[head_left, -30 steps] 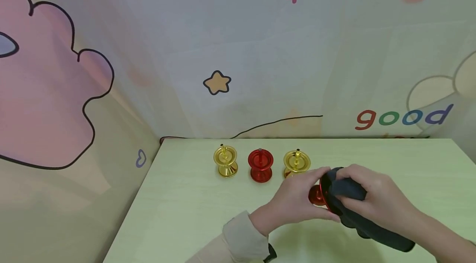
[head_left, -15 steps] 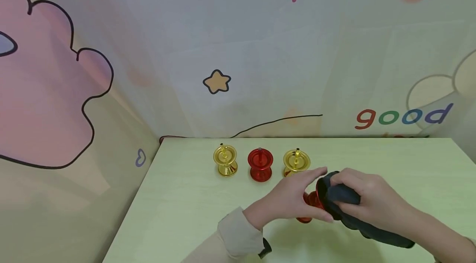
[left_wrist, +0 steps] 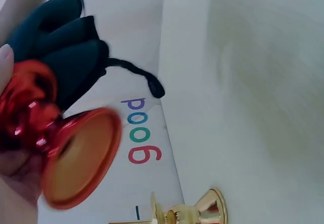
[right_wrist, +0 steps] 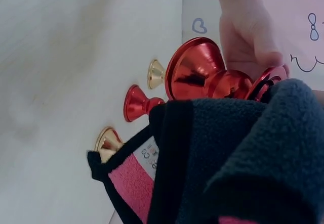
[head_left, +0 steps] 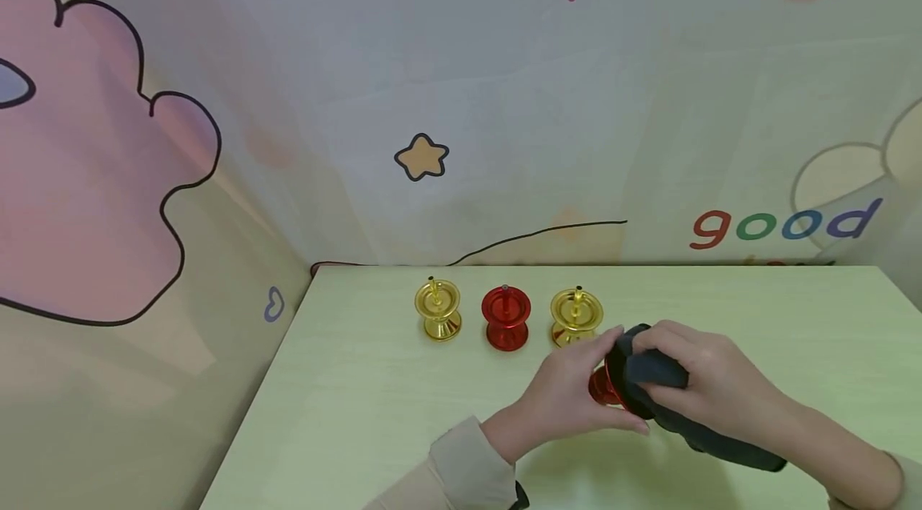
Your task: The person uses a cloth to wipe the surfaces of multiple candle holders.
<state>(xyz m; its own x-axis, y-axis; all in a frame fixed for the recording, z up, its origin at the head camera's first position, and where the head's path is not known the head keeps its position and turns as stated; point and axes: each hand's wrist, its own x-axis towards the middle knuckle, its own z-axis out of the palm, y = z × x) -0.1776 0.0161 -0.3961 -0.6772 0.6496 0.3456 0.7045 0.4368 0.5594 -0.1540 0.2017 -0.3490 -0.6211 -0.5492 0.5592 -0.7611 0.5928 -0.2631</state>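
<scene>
A shiny red candle holder [head_left: 602, 387] is gripped by my left hand [head_left: 562, 391], tilted on its side above the table. Its flared, hollow foot [left_wrist: 83, 158] faces the camera in the left wrist view. My right hand [head_left: 709, 370] holds a dark blue-green cloth [head_left: 727, 434] bunched against the dish end of the holder, hiding most of the dish. In the right wrist view the cloth [right_wrist: 228, 148] shows a black border, a pink underside [right_wrist: 132, 183] and a white label [right_wrist: 148, 153].
Behind the hands, a gold candle holder [head_left: 438, 311], a red one [head_left: 506, 319] and another gold one [head_left: 576, 316] stand upright in a row on the pale table [head_left: 346, 414]. My left hand nearly touches the right gold one in the head view. A printed backdrop [head_left: 504, 110] rises behind the table.
The held holder's foot swings down into sight below my left hand half a second ago, then back behind the hand now. The right hand with the cloth has shifted slightly left.
</scene>
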